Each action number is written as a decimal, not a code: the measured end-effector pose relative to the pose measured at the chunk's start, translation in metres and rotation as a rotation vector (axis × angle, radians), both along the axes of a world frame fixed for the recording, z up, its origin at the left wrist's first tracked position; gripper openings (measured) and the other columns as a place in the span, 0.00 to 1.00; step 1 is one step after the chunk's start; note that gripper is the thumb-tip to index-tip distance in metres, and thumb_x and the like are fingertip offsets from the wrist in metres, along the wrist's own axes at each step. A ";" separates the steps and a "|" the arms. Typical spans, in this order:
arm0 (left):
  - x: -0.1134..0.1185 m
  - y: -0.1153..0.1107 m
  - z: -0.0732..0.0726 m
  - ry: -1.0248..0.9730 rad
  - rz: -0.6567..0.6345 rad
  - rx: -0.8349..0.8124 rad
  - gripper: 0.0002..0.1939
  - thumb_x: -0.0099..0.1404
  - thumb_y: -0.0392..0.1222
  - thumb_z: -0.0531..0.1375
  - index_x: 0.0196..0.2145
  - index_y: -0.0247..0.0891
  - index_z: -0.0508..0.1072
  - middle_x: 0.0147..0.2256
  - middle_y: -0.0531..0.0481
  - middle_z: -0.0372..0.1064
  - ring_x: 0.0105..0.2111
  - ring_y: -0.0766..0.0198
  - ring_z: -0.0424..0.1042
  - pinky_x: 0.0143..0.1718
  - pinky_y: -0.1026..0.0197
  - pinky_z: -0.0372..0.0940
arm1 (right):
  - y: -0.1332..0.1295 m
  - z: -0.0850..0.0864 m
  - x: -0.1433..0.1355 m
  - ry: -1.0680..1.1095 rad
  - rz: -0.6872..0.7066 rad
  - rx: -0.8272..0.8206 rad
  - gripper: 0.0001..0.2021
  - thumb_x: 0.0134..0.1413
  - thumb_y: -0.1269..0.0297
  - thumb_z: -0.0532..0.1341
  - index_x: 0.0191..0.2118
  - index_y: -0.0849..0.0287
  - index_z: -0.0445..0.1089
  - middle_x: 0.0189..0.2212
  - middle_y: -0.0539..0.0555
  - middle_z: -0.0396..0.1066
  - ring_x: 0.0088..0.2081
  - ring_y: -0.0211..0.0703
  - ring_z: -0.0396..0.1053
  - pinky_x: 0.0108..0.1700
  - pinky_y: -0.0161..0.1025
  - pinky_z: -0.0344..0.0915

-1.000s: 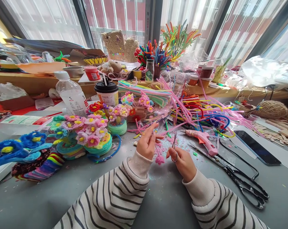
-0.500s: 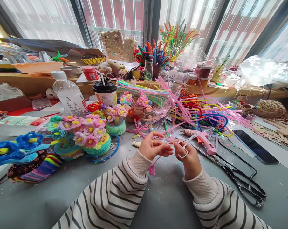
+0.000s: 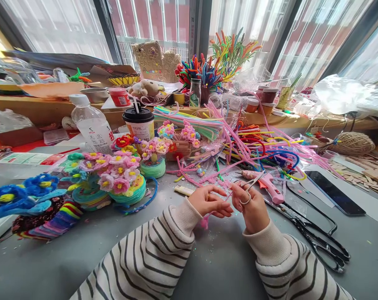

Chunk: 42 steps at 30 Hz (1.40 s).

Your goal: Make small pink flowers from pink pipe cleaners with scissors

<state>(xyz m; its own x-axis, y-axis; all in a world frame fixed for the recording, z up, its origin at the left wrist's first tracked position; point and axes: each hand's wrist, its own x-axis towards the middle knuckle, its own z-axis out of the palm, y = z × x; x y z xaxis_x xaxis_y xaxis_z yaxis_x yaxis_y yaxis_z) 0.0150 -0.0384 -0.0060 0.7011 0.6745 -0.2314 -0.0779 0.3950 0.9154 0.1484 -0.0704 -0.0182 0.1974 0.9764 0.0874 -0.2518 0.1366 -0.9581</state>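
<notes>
My left hand (image 3: 211,201) is closed over the middle of the table, its fingers pinching a thin pink pipe cleaner (image 3: 228,196). A fluffy pink end (image 3: 204,222) of it hangs below the palm. Close by on the right, my right hand (image 3: 250,207) has a small pair of scissors (image 3: 253,181) hooked on its fingers, blades pointing up and away. Its thumb and fingertip also meet at the pipe cleaner's upper end. Behind the hands lie fuzzy pink trimmings (image 3: 225,183) and a pink glue gun (image 3: 270,187).
Large black-handled scissors (image 3: 320,241) and a phone (image 3: 334,192) lie to the right. Pipe-cleaner flower pots (image 3: 128,193) stand left, near a plastic bottle (image 3: 93,125) and a lidded cup (image 3: 139,123). Loose pipe cleaners (image 3: 239,141) are heaped behind; a twine ball (image 3: 353,142) sits far right.
Both hands have shifted slightly right and down, with the pipe cleaner between them. The small scissors are still hooked on my right hand, their blades turned a little.
</notes>
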 end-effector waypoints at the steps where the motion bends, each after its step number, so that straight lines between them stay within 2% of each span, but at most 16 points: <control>1: -0.001 0.000 -0.001 0.013 -0.029 -0.005 0.16 0.42 0.42 0.61 0.28 0.32 0.63 0.22 0.46 0.70 0.24 0.63 0.70 0.27 0.62 0.62 | 0.001 0.001 0.002 0.039 -0.041 0.006 0.10 0.43 0.63 0.58 0.21 0.61 0.57 0.08 0.41 0.50 0.11 0.25 0.45 0.14 0.28 0.41; 5: -0.006 0.001 -0.001 0.043 -0.207 -0.090 0.14 0.46 0.44 0.58 0.29 0.31 0.68 0.27 0.44 0.71 0.30 0.62 0.69 0.30 0.63 0.62 | 0.007 0.001 0.008 0.173 -0.159 -0.027 0.10 0.41 0.63 0.58 0.20 0.62 0.57 0.09 0.42 0.51 0.11 0.25 0.47 0.13 0.27 0.41; 7: -0.008 0.001 0.000 0.026 -0.282 -0.156 0.13 0.47 0.43 0.58 0.30 0.32 0.69 0.29 0.45 0.71 0.31 0.63 0.69 0.30 0.65 0.62 | 0.008 0.001 0.008 0.193 -0.168 -0.061 0.11 0.40 0.63 0.59 0.19 0.62 0.57 0.09 0.42 0.51 0.11 0.25 0.47 0.13 0.27 0.41; 10: -0.010 0.000 0.001 -0.010 -0.316 -0.229 0.09 0.48 0.41 0.58 0.28 0.33 0.68 0.27 0.47 0.71 0.29 0.65 0.70 0.28 0.66 0.62 | 0.007 0.000 0.004 0.187 -0.142 -0.111 0.13 0.40 0.61 0.59 0.18 0.63 0.57 0.09 0.42 0.51 0.11 0.25 0.47 0.13 0.26 0.42; 13: -0.009 0.001 0.000 -0.041 -0.232 -0.247 0.07 0.47 0.40 0.59 0.24 0.33 0.67 0.25 0.48 0.71 0.27 0.64 0.70 0.27 0.66 0.62 | 0.006 -0.001 0.002 0.185 -0.109 -0.161 0.12 0.40 0.58 0.59 0.21 0.63 0.60 0.10 0.42 0.52 0.11 0.25 0.47 0.13 0.26 0.43; 16: -0.007 0.004 -0.001 -0.067 -0.040 -0.215 0.09 0.44 0.40 0.61 0.24 0.33 0.68 0.23 0.49 0.70 0.27 0.64 0.70 0.27 0.66 0.63 | 0.007 -0.003 0.002 0.159 -0.066 -0.161 0.13 0.40 0.56 0.58 0.25 0.63 0.63 0.10 0.42 0.52 0.12 0.25 0.48 0.14 0.27 0.44; 20: -0.006 0.009 -0.003 -0.060 0.159 -0.155 0.10 0.41 0.40 0.62 0.23 0.31 0.70 0.22 0.50 0.69 0.23 0.70 0.68 0.26 0.70 0.61 | 0.006 -0.009 0.002 0.045 0.055 -0.121 0.14 0.39 0.56 0.59 0.28 0.64 0.65 0.11 0.43 0.53 0.14 0.26 0.49 0.16 0.27 0.45; 23: -0.006 0.011 -0.002 -0.094 0.210 -0.116 0.12 0.40 0.40 0.63 0.24 0.31 0.71 0.20 0.51 0.68 0.19 0.74 0.66 0.22 0.72 0.60 | 0.004 -0.010 0.001 -0.029 0.160 -0.118 0.13 0.37 0.59 0.61 0.29 0.64 0.66 0.11 0.43 0.55 0.13 0.26 0.51 0.16 0.28 0.45; 28: -0.004 0.010 0.004 -0.152 0.307 -0.132 0.16 0.33 0.39 0.65 0.22 0.32 0.67 0.16 0.53 0.66 0.18 0.70 0.66 0.20 0.69 0.59 | 0.003 -0.006 0.000 -0.031 0.245 -0.157 0.13 0.34 0.60 0.63 0.28 0.63 0.67 0.13 0.45 0.59 0.15 0.28 0.56 0.17 0.28 0.51; 32: -0.005 0.008 0.010 -0.185 0.338 -0.179 0.15 0.32 0.39 0.65 0.19 0.32 0.66 0.16 0.52 0.66 0.19 0.69 0.66 0.21 0.69 0.59 | 0.003 -0.006 0.001 -0.035 0.294 -0.168 0.15 0.34 0.56 0.61 0.28 0.63 0.67 0.15 0.47 0.61 0.15 0.29 0.56 0.16 0.27 0.49; 37: -0.006 0.010 0.008 -0.182 0.371 -0.148 0.10 0.36 0.37 0.64 0.19 0.31 0.69 0.21 0.53 0.67 0.22 0.72 0.65 0.23 0.70 0.58 | 0.001 -0.008 0.000 -0.143 0.341 -0.100 0.18 0.35 0.50 0.59 0.24 0.64 0.67 0.11 0.46 0.56 0.14 0.28 0.52 0.14 0.27 0.43; 40: -0.005 0.010 0.005 -0.221 0.294 -0.112 0.07 0.36 0.35 0.64 0.17 0.31 0.68 0.28 0.50 0.69 0.30 0.68 0.67 0.32 0.67 0.59 | 0.000 -0.006 -0.002 -0.214 0.394 -0.085 0.19 0.34 0.49 0.58 0.20 0.63 0.66 0.11 0.46 0.56 0.14 0.29 0.52 0.15 0.28 0.45; 42: -0.004 0.009 0.004 -0.240 0.210 -0.093 0.08 0.37 0.34 0.64 0.15 0.31 0.66 0.27 0.48 0.70 0.33 0.65 0.66 0.34 0.65 0.59 | -0.001 -0.005 -0.003 -0.264 0.439 -0.088 0.20 0.33 0.47 0.58 0.16 0.63 0.64 0.10 0.46 0.57 0.13 0.29 0.52 0.15 0.28 0.46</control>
<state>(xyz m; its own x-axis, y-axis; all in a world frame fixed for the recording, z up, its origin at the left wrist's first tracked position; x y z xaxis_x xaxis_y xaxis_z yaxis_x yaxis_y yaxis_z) 0.0112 -0.0291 -0.0016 0.5910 0.7937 -0.1441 -0.3752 0.4286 0.8219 0.1450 -0.0709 -0.0228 -0.2502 0.9682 -0.0077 -0.0158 -0.0120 -0.9998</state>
